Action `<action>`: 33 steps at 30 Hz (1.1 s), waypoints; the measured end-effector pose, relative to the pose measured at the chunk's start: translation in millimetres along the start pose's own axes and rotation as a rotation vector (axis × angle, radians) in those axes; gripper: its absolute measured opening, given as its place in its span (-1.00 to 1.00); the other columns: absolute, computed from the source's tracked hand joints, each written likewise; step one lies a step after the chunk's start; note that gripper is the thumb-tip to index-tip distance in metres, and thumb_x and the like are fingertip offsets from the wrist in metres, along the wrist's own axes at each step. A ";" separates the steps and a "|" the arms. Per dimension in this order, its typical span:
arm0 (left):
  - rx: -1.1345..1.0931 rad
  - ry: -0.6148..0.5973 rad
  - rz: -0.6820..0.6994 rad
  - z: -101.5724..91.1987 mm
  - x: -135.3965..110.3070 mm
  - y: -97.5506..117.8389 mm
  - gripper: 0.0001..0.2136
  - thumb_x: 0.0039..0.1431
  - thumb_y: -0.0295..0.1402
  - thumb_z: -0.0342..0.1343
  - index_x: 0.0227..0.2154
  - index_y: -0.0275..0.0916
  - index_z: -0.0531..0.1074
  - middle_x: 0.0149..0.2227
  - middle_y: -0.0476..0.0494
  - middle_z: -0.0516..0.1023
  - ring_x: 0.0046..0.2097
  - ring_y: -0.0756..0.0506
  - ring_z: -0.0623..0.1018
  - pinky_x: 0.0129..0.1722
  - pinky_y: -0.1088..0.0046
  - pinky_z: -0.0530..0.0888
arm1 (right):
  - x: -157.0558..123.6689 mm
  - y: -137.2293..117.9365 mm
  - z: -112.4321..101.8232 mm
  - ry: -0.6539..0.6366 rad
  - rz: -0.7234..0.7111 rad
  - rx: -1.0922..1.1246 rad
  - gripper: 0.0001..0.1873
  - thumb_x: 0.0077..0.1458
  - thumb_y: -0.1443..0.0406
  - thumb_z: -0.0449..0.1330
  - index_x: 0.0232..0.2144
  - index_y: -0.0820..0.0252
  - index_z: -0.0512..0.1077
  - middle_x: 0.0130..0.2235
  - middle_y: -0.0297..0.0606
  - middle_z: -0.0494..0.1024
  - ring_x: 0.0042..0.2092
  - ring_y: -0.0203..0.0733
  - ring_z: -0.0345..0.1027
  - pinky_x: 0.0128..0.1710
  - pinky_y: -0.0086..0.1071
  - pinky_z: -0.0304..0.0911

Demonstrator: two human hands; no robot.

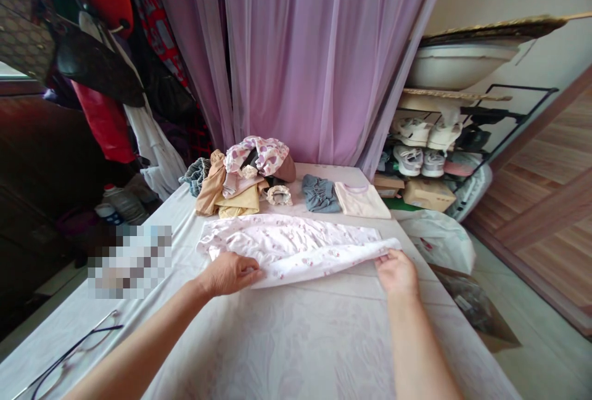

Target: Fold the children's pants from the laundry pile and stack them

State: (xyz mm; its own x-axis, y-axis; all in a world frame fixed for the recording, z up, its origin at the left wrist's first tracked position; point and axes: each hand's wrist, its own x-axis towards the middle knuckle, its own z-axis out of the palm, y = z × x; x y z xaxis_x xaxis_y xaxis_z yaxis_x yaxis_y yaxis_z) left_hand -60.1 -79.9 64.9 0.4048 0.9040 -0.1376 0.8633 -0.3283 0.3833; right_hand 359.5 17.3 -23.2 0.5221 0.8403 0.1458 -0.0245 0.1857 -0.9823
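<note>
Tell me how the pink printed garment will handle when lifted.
The pink printed garment will probably flop: its edge folds softly over by the right hand. It looks thin and light, judging by how flat it lies.

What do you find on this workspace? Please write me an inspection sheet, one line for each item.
surface: pale patterned sheet covering a bed or table.
job's things: white garment with pink print, its near edge folded over.
grippers: left hand rests on the garment; right hand holds its folded edge.
clutter: heap of clothes, grey-blue garment, cream garment.
cables: thin dark cord or eyeglass frame, cannot tell which.
surroundings: lilac curtain, shoe rack, hanging bags.
</note>
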 end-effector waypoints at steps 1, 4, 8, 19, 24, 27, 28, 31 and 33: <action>-0.007 -0.075 0.034 -2.7 -1.3 3.8 -0.60 0.25 -0.05 -0.12 -0.40 -0.17 0.54 -0.57 -0.01 0.44 -0.53 0.01 0.35 -0.48 0.48 0.21 | -1.6 -1.0 -3.3 0.041 0.081 0.104 -0.89 -0.11 0.24 0.04 -0.45 0.12 0.27 -0.46 -0.35 0.46 -0.36 -0.18 0.45 -0.33 -0.29 0.40; -0.033 -0.260 0.017 -13.5 -2.2 12.1 -0.58 0.23 -0.06 -0.08 -0.52 -0.20 0.51 -0.58 0.01 0.44 -0.55 0.04 0.30 -0.51 0.50 0.16 | -4.0 -6.8 -6.7 0.172 0.352 0.364 -0.84 -0.10 0.21 0.14 -0.40 0.11 0.33 -0.42 -0.42 0.49 -0.34 -0.23 0.44 -0.36 -0.35 0.39; 0.051 -0.210 -0.118 -32.2 4.8 9.1 -0.68 0.21 -0.13 -0.03 -0.45 -0.15 0.56 -0.45 -0.02 0.58 -0.44 -0.01 0.46 -0.45 0.51 0.23 | -6.9 -18.9 0.4 0.255 0.349 0.228 -0.72 -0.17 0.20 0.25 -0.32 0.14 0.42 -0.40 -0.44 0.52 -0.35 -0.25 0.42 -0.46 -0.45 0.31; 0.156 -0.207 -0.580 -48.3 -0.8 -31.1 -0.63 0.14 -0.12 0.01 -0.08 -0.14 0.50 -0.25 -0.17 0.64 -0.38 -0.17 0.60 -0.39 0.39 0.40 | -11.2 -33.1 -13.1 0.261 0.193 -0.270 -0.62 -0.24 0.15 0.27 -0.34 0.26 0.56 -0.36 -0.22 0.60 -0.27 -0.02 0.45 -0.35 -0.28 0.36; 0.332 0.050 -0.645 -56.6 2.7 -43.0 -0.63 0.19 -0.07 -0.05 -0.16 -0.15 0.53 -0.08 -0.26 0.60 -0.08 -0.33 0.57 -0.22 0.26 0.45 | -3.8 -40.7 -18.7 0.062 0.039 -1.105 -0.55 0.05 0.16 0.05 -0.10 0.21 0.55 -0.17 -0.03 0.61 -0.14 0.09 0.45 -0.19 -0.18 0.32; 0.340 0.227 -0.774 -60.3 9.1 -64.1 -0.58 0.22 -0.09 -0.10 -0.04 -0.20 0.47 0.02 -0.35 0.54 0.00 -0.36 0.54 -0.17 0.20 0.45 | 4.2 -47.3 -4.6 -0.054 0.030 -1.332 -0.48 0.13 0.09 -0.02 0.00 0.20 0.50 -0.07 0.04 0.58 -0.09 0.11 0.45 -0.16 -0.16 0.32; 0.323 0.233 -0.796 -59.9 11.1 -71.8 -0.56 0.22 -0.07 -0.11 -0.04 -0.23 0.47 0.00 -0.38 0.54 0.00 -0.36 0.54 -0.17 0.21 0.45 | 7.7 -49.0 0.8 -0.088 0.039 -1.388 -0.46 0.15 0.07 -0.05 -0.01 0.21 0.50 -0.06 0.06 0.57 -0.08 0.12 0.45 -0.16 -0.15 0.32; 0.236 0.201 -0.816 -54.1 16.8 -91.7 -0.53 0.20 0.02 -0.12 -0.19 -0.23 0.51 -0.15 -0.37 0.60 -0.08 -0.34 0.57 -0.21 0.27 0.43 | 20.2 -51.4 13.1 -0.160 0.087 -1.505 -0.41 0.17 0.00 -0.10 -0.08 0.22 0.54 -0.08 0.12 0.57 -0.08 0.15 0.46 -0.18 -0.12 0.33; 0.170 0.227 -0.804 -47.6 21.1 -99.8 -0.52 0.16 0.09 -0.09 -0.29 -0.21 0.51 -0.25 -0.32 0.61 -0.16 -0.31 0.58 -0.29 0.32 0.41 | 28.2 -50.4 17.6 -0.183 0.115 -1.530 -0.41 0.13 -0.05 -0.04 -0.09 0.18 0.54 -0.07 0.09 0.57 -0.10 0.16 0.47 -0.21 -0.12 0.33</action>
State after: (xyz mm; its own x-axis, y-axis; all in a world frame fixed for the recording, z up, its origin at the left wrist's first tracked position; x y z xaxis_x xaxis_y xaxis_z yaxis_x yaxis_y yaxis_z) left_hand -152.1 -15.0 67.2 -0.4053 0.9069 -0.1155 0.9032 0.4168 0.1031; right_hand 360.5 40.6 32.5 0.4680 0.8830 -0.0368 0.8710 -0.4679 -0.1497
